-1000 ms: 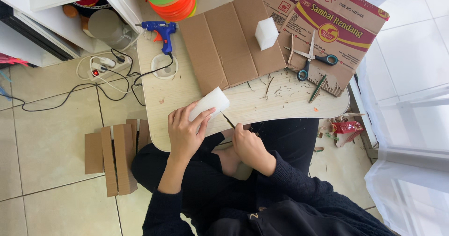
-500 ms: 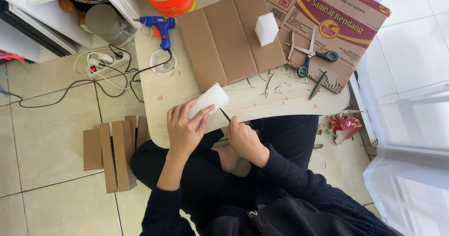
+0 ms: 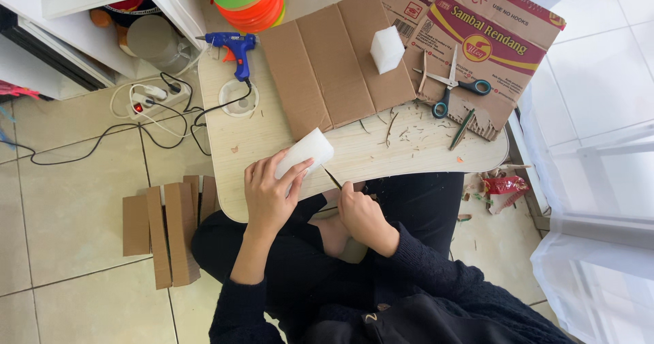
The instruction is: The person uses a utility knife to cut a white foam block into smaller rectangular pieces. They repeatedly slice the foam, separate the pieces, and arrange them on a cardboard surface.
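The left hand (image 3: 269, 194) presses down on a white foam block (image 3: 304, 153), which lies tilted at the near edge of the low wooden counter (image 3: 354, 154). The grip of this hand is wide, with the fingers spread over the top of the block. The right hand (image 3: 362, 216) is closed around a thin dark blade (image 3: 332, 178), and its tip is touching the lower corner of the block. The foam seems very light and soft, so I think it can slide or dent easily; it is better to hold it flat by its broad faces, away from the blade. A second foam piece (image 3: 386, 48) stands on the flat cardboard (image 3: 327, 65), near the scissors (image 3: 449, 88) and the blue glue gun (image 3: 230, 45).
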